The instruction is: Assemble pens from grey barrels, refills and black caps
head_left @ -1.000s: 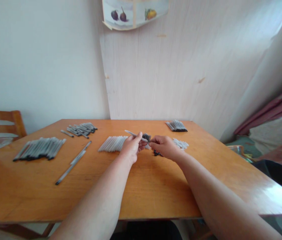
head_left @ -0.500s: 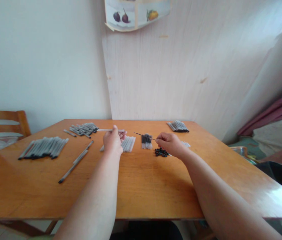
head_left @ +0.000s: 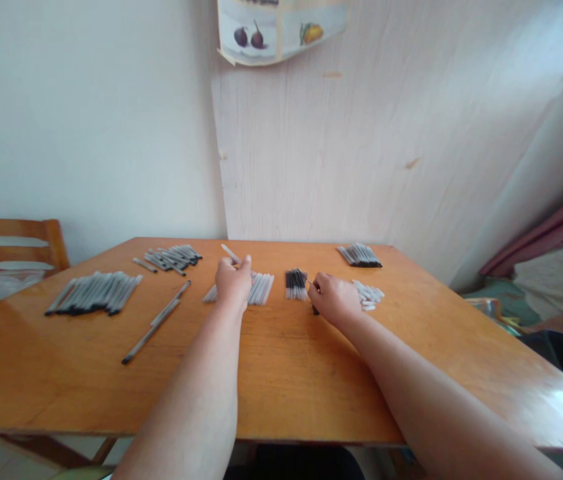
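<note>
My left hand point(head_left: 234, 281) is closed on a whitish pen barrel point(head_left: 230, 253), which tilts up to the left above the fingers. Just beneath it lies a row of white pen barrels point(head_left: 262, 289), partly covered by the hand. My right hand point(head_left: 335, 295) pinches a thin dark pen refill point(head_left: 306, 277) that points up and left. That hand hovers over the small black caps point(head_left: 315, 310), hiding nearly all of them. Between the hands sits a bundle of black-and-white refills point(head_left: 295, 285). Small white pieces point(head_left: 369, 295) lie right of my right hand.
Pens with black ends form a large group point(head_left: 94, 293) at the left and a looser heap point(head_left: 174, 259) behind it. A long pen piece point(head_left: 154, 327) lies slantwise near my left forearm. Another pen stack point(head_left: 360, 255) is at the table's point(head_left: 286, 373) back right.
My right hand has moved down over the black caps, and the refill's tip has drawn back right. The barrel in my left hand has turned from level to tilted up-left. The view shifted slightly.
</note>
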### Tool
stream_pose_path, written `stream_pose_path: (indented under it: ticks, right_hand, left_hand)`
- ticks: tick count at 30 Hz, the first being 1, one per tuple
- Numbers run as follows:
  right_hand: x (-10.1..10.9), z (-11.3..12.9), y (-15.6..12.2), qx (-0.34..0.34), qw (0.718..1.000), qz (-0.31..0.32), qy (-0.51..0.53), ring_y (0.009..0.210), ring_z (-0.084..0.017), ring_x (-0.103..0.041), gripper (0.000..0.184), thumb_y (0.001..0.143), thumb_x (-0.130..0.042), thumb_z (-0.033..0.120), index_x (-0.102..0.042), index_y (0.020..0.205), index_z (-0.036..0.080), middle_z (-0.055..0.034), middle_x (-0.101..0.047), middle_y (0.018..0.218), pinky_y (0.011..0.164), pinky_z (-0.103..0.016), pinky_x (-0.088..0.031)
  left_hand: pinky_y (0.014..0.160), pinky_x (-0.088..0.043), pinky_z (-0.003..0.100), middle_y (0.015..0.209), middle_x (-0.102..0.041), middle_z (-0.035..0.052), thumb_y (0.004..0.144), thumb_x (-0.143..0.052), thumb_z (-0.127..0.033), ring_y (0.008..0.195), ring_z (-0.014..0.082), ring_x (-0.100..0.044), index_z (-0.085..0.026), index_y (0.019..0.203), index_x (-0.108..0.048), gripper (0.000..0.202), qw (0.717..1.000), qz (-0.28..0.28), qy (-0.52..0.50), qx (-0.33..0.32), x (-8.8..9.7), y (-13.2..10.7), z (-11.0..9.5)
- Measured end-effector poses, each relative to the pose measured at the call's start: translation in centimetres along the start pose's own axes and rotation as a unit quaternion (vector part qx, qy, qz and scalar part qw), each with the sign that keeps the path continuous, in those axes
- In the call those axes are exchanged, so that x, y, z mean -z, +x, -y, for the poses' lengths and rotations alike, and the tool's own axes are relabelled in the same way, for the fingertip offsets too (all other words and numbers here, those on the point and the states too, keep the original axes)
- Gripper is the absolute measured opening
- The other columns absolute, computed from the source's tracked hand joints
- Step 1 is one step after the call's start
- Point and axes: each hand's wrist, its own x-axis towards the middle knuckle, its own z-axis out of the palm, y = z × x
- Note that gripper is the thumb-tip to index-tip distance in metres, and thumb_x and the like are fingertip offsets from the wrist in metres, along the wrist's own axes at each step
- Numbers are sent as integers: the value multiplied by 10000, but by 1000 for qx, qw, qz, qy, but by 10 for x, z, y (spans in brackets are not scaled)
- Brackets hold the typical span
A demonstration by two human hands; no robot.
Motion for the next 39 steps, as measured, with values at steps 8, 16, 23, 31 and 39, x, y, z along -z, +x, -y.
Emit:
stream_pose_path:
  ticks: [8,16,23,31,39]
  right_hand:
    - [-9,3,2,29,999,24,-6,827,-222,-633,290,886,-386,379,-616,945,212,-100,-689,931,648,-288,-380]
    - [-7,3,2,31,998,57,1,859,-228,-638,331,873,-413,443,-643,919,211,-104,-696,946,652,-282,-399]
    - [-1,-1,0,12,998,60,11,875,-215,-634,368,892,-371,439,-661,995,237,-82,-697,959,694,-280,-403]
    - [3,-9,0,-15,999,41,29,845,-214,-632,406,905,-344,458,-669,992,232,-93,-699,929,656,-271,-378]
    - [4,-14,1,-12,999,19,36,796,-207,-627,413,901,-350,468,-677,925,218,-97,-700,875,626,-264,-353]
  left_hand:
    - [576,-412,249,709,-653,66,742,-638,-413,660,193,-615,-203,871,-627,246,983,-2,154,-98,6,16,18]
    - [690,-396,304,798,-694,110,764,-584,-359,785,252,-625,-215,815,-694,187,936,11,307,-173,12,22,22]
    - [686,-422,300,948,-699,125,825,-460,-317,872,249,-633,-215,922,-693,273,861,55,486,-138,18,10,3]
    - [706,-460,343,1061,-667,107,798,-490,-280,951,275,-628,-248,1056,-608,286,801,47,589,-93,20,-2,-9]
    - [734,-464,348,1089,-655,118,769,-515,-246,984,272,-618,-241,1017,-627,272,761,90,636,-90,23,-3,-6]
